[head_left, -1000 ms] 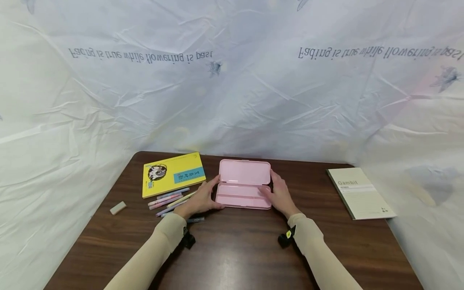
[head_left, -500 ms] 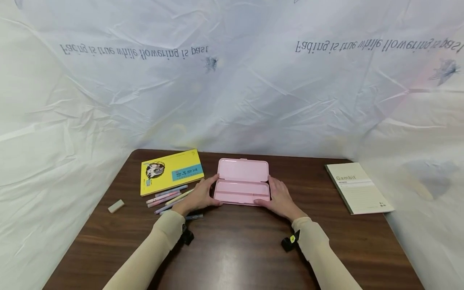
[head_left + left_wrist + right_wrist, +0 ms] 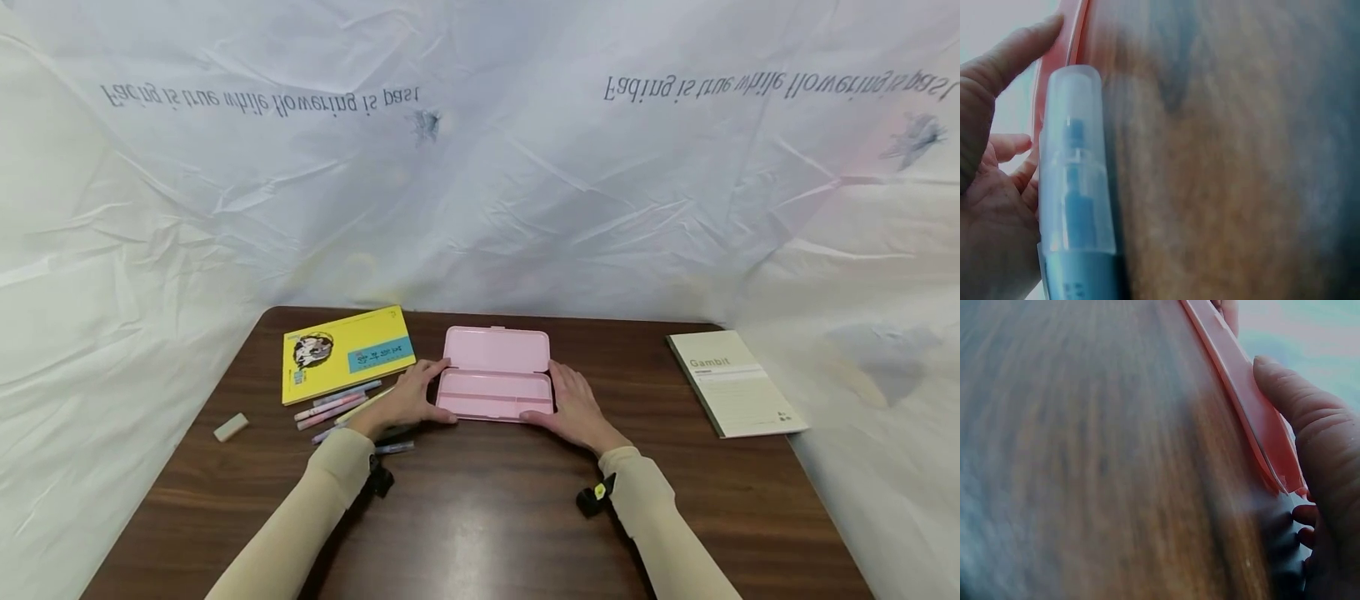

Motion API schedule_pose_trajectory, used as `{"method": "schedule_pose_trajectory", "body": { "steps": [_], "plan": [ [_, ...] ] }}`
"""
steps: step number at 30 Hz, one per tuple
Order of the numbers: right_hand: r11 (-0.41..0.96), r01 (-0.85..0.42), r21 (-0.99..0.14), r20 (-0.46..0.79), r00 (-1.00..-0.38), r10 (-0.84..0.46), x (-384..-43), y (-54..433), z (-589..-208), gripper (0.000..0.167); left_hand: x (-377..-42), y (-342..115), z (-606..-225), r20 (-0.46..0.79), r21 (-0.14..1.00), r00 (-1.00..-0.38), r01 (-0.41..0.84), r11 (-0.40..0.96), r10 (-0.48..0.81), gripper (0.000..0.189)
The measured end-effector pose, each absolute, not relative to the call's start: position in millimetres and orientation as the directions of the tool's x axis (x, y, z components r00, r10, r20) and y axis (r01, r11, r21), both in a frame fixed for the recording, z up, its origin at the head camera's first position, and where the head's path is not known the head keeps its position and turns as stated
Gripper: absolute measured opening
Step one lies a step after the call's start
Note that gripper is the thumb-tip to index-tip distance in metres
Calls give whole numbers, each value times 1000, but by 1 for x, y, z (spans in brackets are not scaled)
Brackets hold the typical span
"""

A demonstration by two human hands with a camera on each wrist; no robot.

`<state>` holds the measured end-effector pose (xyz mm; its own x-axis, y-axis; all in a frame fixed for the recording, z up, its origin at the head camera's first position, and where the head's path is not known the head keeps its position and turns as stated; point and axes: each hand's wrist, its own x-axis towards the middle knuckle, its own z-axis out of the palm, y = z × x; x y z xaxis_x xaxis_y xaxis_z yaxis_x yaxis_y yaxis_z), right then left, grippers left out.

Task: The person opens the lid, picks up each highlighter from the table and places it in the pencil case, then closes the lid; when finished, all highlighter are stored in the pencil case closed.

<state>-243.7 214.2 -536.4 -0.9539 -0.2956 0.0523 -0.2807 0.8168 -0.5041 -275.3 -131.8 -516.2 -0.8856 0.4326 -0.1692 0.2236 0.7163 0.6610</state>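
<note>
A pink pencil case [image 3: 491,383] lies on the table with its lid [image 3: 497,348] folded back, showing a bare tray with dividers. At the left end, my left hand [image 3: 405,398] grips it, thumb at the front corner and fingers along the side. My right hand [image 3: 576,407] holds the opposite end the same way, its thumb pressed to the front wall, as the right wrist view shows. Close by the left palm, a marker with a clear cap [image 3: 1077,187] fills part of the left wrist view. Several pens [image 3: 330,410] lie partly hidden behind my left hand.
Behind the pens lies a yellow book [image 3: 348,350]. A white eraser [image 3: 231,427] rests near the table's left edge, and a cream notebook [image 3: 738,383] at the right edge. A white printed cloth [image 3: 480,208] hangs behind the brown table [image 3: 465,517].
My right thumb has moved from over the tray to the pencil case's front edge. My left hand keeps its place at the case's left end. The head view has shifted slightly.
</note>
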Motion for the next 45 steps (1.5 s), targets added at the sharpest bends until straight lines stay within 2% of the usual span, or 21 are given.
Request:
{"method": "schedule_pose_trajectory", "body": {
  "steps": [10, 22, 37, 45],
  "plan": [
    [822, -276, -499, 55, -956, -287, -242, 216, -536, 118, -277, -132, -518, -164, 660, -887, 226, 717, 432, 112],
    [825, -298, -481, 114, -954, -279, -236, 216, -539, 119, -272, -128, -518, -166, 677, -891, 208, 706, 423, 111],
    [810, -282, -514, 80, -956, -282, -241, 215, -538, 118, -278, -129, -512, -178, 668, -880, 221, 711, 441, 109],
    [805, -285, -520, 73, -954, -290, -244, 212, -539, 118, -272, -135, -504, -142, 735, -895, 191, 650, 423, 105]
  ]
}}
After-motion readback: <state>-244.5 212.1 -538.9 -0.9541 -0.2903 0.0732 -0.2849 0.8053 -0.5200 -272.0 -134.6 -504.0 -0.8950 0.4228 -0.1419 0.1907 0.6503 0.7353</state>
